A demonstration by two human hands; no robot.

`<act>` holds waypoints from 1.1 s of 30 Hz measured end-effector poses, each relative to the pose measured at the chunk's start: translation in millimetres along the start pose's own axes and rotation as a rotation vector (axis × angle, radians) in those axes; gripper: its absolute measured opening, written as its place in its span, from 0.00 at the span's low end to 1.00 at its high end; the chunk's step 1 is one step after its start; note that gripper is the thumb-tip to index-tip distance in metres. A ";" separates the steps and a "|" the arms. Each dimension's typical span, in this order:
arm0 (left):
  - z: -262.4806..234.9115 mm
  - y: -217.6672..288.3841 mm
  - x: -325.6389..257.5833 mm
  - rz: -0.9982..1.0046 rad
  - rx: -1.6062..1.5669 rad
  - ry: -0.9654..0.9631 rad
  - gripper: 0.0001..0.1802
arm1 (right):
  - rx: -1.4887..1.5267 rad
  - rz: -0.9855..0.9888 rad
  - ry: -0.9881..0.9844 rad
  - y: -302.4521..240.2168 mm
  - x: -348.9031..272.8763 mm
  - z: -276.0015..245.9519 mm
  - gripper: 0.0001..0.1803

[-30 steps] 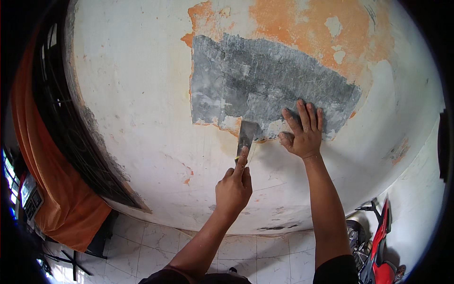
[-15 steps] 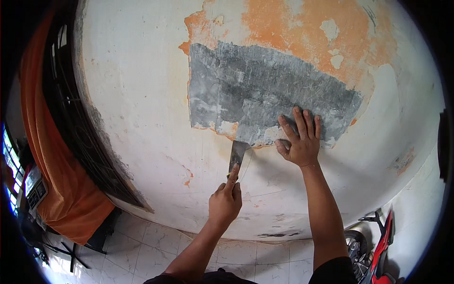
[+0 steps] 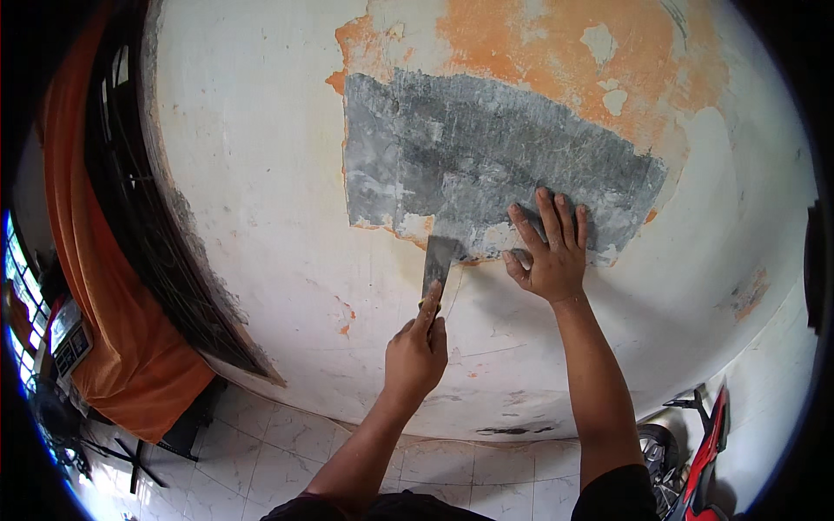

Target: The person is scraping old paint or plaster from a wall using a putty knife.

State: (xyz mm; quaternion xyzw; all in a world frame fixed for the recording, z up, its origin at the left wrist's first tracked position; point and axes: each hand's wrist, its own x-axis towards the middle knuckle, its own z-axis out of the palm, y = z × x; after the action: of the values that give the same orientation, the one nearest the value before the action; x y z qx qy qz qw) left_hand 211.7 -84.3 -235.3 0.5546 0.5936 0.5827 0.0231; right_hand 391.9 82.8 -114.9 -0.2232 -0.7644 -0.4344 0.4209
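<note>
Person's L hand (image 3: pixel 415 354) grips a putty knife (image 3: pixel 440 260), forefinger (image 3: pixel 431 304) extended twd the blade (image 3: pixel 444 247), whose end sits at the lower edge of a bare grey patch (image 3: pixel 486 130) on a white wall (image 3: pixel 261 191). R hand (image 3: pixel 556 260), open & flat w/ fingers spread, lies against the patch's lower R part, nr the knife. Orange paint (image 3: pixel 521 35) shows above; orange cloth (image 3: pixel 130 360) hangs far L, red motorbike (image 3: pixel 712 430) at lower R.
</note>
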 end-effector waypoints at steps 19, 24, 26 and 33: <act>-14.6 15.9 26.0 0.030 0.017 -0.055 0.34 | -0.019 0.043 0.016 -11.6 -3.3 5.0 0.35; -5.5 -9.4 -1.5 -0.016 0.032 -0.097 0.34 | -0.035 0.071 0.010 -21.9 -6.3 7.8 0.35; -10.2 -9.8 1.5 -0.026 0.050 -0.097 0.34 | -0.018 0.077 0.019 -28.9 -5.3 10.2 0.36; -8.3 0.7 14.3 0.047 0.036 -0.027 0.34 | 0.080 0.190 -0.040 -48.7 -9.7 2.5 0.38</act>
State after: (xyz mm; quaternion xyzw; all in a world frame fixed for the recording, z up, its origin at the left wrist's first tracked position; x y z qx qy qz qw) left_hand 201.0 -80.3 -223.4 0.5765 0.5904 0.5648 0.0071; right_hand 361.6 59.7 -146.9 -0.2864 -0.7648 -0.3571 0.4535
